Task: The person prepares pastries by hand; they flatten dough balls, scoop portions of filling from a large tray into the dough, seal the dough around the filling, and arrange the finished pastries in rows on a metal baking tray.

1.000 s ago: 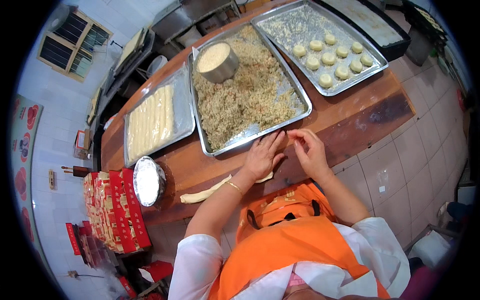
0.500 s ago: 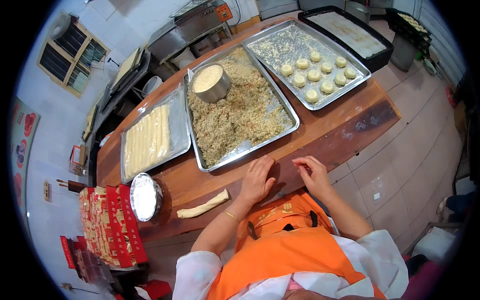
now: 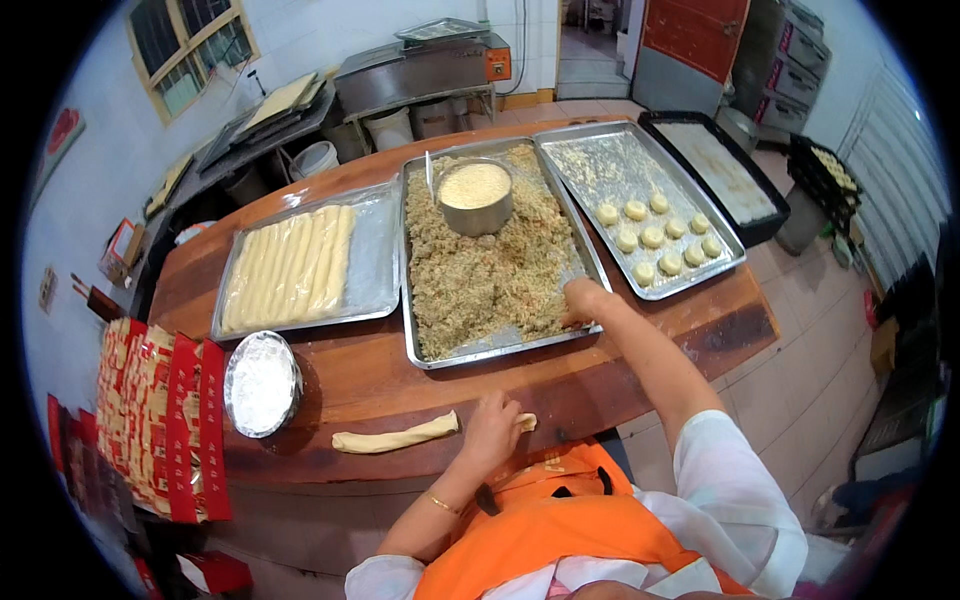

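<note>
Near the table's front edge, my left hand (image 3: 492,432) is closed around a small piece of dough (image 3: 527,423), which pokes out on its right side. Just left of that hand lies a rope of pale dough (image 3: 395,434). My right hand (image 3: 586,301) reaches into the near right corner of a metal tray (image 3: 480,358) of brownish crumbly filling (image 3: 460,290). Its fingertips are hidden in the filling, so their grip does not show. A round metal pan of pale grains (image 3: 476,198) sits in the filling toward the far side.
Left of the filling, a plastic-lined tray (image 3: 375,290) bears several dough ropes. A bowl of white powder (image 3: 262,385) stands near red packages (image 3: 165,420). On the right, another tray (image 3: 590,165) carries several round dough pieces, beside a black tray (image 3: 715,170).
My right hand has moved forward and left into the filling. The left hand has lowered toward the table edge, now with a small dough piece in it. The view has shifted.
</note>
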`<state>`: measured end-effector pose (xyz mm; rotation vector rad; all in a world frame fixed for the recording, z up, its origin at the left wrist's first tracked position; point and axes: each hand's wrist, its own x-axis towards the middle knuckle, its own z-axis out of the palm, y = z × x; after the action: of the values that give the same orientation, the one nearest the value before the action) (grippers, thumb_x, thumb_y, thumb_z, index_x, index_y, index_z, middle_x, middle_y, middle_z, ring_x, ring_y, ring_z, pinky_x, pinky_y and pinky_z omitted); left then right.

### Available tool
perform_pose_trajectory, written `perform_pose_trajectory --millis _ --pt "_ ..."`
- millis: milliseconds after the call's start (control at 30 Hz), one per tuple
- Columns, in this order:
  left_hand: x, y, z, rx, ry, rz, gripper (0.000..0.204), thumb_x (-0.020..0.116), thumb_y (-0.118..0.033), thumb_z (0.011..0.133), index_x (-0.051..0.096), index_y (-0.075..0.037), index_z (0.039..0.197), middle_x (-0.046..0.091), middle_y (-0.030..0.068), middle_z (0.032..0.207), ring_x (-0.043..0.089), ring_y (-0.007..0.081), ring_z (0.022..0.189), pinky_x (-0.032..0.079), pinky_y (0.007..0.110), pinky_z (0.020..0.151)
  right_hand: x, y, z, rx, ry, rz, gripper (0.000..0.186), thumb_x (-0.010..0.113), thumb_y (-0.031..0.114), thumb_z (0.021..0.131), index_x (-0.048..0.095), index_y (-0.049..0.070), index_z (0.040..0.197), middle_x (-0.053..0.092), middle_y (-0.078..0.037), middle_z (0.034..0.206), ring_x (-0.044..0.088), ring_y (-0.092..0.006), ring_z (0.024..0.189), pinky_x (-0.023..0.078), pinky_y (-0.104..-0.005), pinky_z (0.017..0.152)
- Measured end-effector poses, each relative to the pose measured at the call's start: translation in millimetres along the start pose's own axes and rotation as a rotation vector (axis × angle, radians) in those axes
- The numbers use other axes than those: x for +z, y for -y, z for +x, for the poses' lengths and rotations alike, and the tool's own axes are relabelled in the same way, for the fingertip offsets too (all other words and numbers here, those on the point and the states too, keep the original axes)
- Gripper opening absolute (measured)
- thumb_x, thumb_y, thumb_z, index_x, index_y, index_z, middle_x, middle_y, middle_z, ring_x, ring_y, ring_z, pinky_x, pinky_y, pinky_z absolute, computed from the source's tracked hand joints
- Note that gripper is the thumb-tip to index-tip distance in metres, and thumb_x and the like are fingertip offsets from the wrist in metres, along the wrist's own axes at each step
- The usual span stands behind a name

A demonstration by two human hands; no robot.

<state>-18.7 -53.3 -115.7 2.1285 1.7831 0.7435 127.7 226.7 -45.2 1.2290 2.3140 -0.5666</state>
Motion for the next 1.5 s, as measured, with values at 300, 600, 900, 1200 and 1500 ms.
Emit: perform_pose_trajectory --millis 300,600,900,1200,1500 --pt "-19.7 5.5 -3.7 -0.551 -0.177 -1.633 0.023 0.045 -0.009 0.098 0.051 0.005 0.115 0.065 0.0239 0.111 0.069 0.0347 0.091 0.057 0.040 0.079 35.1 25.2 23.7 -0.161 -0.687 0.063 0.065 0.060 0.043 0.092 0.042 0.003 0.140 0.053 -0.028 0.123 0.062 -0.0434 0.104 0.053 -0.0487 0.085" --pt "-20.2 7.1 1.7 -0.648 -0.256 -1.800 0.027 0.052 -0.011 0.100 0.053 0.006 0.120 0.066 0.0169 0.109 0.068 0.0240 0.093 0.059 0.034 0.079 44.2 22.6 56.4 -0.400 -0.731 -0.052 0.034 0.053 0.039 0.099 0.057 0.005 0.103 0.065 -0.023 0.087 0.065 -0.0400 0.078 0.053 -0.0498 0.068" --pt "-33.6 4.7 5.8 -0.622 -0.302 -1.777 0.027 0.056 -0.014 0.100 0.055 0.004 0.120 0.067 0.0131 0.105 0.068 0.0213 0.092 0.058 0.031 0.077 13.0 13.6 70.3 -0.074 -0.497 1.299 0.045 0.040 0.049 0.103 0.064 0.011 0.099 0.068 -0.003 0.089 0.052 -0.0170 0.062 0.041 -0.0383 0.056" --pt "-36.9 6.0 19.2 -0.594 -0.309 -1.808 0.023 0.055 -0.013 0.100 0.056 0.002 0.118 0.067 0.0116 0.103 0.068 0.0204 0.090 0.058 0.030 0.075 5.3 28.4 58.6 -0.214 -0.692 0.878 0.054 0.048 0.049 0.101 0.059 0.008 0.068 0.050 0.000 0.059 0.044 -0.0137 0.054 0.037 -0.0344 0.053" --pt "-36.9 11.5 24.2 -0.581 -0.311 -1.819 0.021 0.055 -0.012 0.100 0.057 0.001 0.116 0.067 0.0124 0.102 0.068 0.0207 0.088 0.057 0.030 0.074 3.8 24.3 62.5 -0.320 -0.321 1.652 0.042 0.048 0.047 0.103 0.059 0.012 0.085 0.057 0.000 0.080 0.043 -0.0119 0.061 0.037 -0.0318 0.054"
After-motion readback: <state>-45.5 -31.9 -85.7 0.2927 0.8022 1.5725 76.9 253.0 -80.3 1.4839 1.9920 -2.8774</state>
